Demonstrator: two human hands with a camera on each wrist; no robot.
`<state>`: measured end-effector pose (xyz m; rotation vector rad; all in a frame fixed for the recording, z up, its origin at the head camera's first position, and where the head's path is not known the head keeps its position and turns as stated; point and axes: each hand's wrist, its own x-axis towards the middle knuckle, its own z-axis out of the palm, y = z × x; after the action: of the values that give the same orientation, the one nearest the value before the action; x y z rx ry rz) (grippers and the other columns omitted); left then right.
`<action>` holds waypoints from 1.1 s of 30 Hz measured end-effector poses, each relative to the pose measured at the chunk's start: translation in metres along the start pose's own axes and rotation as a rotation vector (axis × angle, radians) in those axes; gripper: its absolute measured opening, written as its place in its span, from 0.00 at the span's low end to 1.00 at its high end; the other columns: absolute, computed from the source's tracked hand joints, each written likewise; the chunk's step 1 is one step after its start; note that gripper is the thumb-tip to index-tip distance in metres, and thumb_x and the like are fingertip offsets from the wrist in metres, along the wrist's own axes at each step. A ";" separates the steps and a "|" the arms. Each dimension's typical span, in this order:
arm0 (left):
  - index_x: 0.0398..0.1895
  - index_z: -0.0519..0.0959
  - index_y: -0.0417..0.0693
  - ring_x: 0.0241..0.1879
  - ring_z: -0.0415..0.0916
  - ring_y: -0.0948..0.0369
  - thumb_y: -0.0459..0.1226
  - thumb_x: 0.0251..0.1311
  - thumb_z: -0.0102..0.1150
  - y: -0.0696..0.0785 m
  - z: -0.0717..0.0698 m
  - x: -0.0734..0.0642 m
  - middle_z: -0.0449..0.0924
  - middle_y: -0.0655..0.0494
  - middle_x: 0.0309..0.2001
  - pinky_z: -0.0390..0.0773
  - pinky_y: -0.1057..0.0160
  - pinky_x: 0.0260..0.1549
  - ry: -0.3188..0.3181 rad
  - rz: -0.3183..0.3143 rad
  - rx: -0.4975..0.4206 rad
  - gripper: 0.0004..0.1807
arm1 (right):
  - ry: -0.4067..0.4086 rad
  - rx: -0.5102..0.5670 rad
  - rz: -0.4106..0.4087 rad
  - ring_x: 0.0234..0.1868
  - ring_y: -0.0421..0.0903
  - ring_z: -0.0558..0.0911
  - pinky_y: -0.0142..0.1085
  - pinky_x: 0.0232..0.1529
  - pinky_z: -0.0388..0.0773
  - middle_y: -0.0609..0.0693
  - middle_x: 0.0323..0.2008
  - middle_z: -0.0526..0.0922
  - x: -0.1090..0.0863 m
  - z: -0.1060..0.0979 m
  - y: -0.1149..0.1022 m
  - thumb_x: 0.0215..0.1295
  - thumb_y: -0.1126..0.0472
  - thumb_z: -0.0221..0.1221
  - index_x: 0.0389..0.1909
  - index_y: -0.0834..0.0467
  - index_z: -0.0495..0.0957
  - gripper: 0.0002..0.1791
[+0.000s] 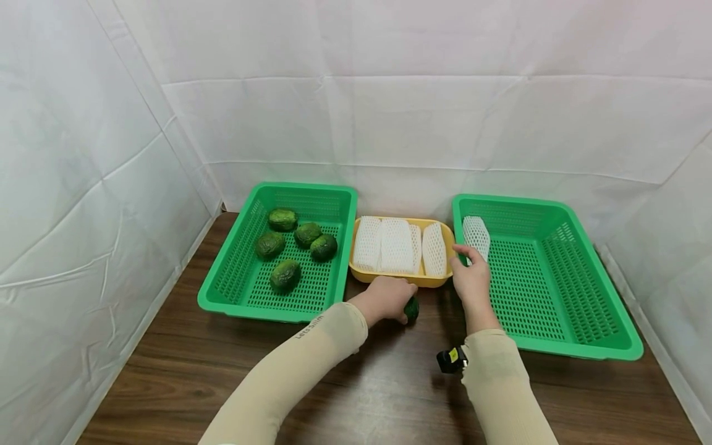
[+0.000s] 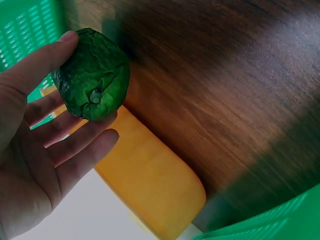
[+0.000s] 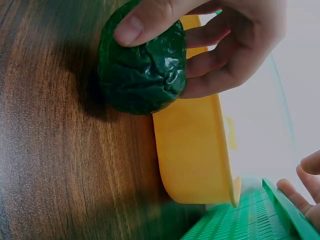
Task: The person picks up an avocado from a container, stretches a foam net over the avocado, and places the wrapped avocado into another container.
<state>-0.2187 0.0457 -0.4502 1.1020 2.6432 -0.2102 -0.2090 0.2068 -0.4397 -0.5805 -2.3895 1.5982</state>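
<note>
My left hand [image 1: 387, 298] grips a dark green wrinkled avocado [image 1: 411, 310] just above the wooden table, in front of the yellow tray [image 1: 402, 280]. Thumb on one side and fingers on the other, it pinches the avocado [image 2: 92, 75] in the left wrist view; the same avocado [image 3: 142, 70] appears in the right wrist view. White foam net sleeves [image 1: 397, 245] lie in the tray. My right hand [image 1: 473, 284], its thumb and fingers spread with nothing between them, is over the gap between the tray and the right green basket [image 1: 578, 352].
The left green basket [image 1: 222, 304] contains several avocados [image 1: 285, 276]. A white foam net sleeve [image 1: 476, 235] leans at the left wall of the right basket; whether anything is inside it I cannot tell. White cloth [image 1: 417, 123] walls off the back and sides of the table [image 1: 378, 383].
</note>
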 end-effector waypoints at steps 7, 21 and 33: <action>0.52 0.74 0.55 0.38 0.75 0.64 0.56 0.47 0.67 0.002 0.003 0.003 0.78 0.60 0.41 0.77 0.62 0.31 0.001 -0.017 -0.023 0.30 | -0.009 0.003 0.009 0.58 0.54 0.64 0.43 0.44 0.67 0.57 0.61 0.67 -0.001 0.000 -0.001 0.66 0.64 0.48 0.57 0.60 0.72 0.19; 0.60 0.66 0.57 0.41 0.75 0.60 0.56 0.46 0.67 0.002 0.006 0.005 0.75 0.59 0.48 0.76 0.61 0.31 -0.045 -0.029 -0.021 0.37 | -0.006 0.010 0.000 0.58 0.55 0.65 0.41 0.42 0.67 0.57 0.61 0.68 -0.001 0.000 -0.001 0.67 0.64 0.48 0.56 0.61 0.73 0.18; 0.67 0.60 0.59 0.49 0.72 0.59 0.59 0.45 0.66 0.002 0.006 0.005 0.71 0.57 0.55 0.75 0.59 0.39 -0.081 -0.028 -0.053 0.45 | -0.008 0.011 0.004 0.58 0.55 0.65 0.42 0.43 0.67 0.58 0.61 0.67 -0.001 -0.001 0.000 0.67 0.64 0.48 0.56 0.62 0.72 0.18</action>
<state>-0.2194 0.0487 -0.4573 1.0185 2.5784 -0.1847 -0.2081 0.2071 -0.4391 -0.5781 -2.3856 1.6169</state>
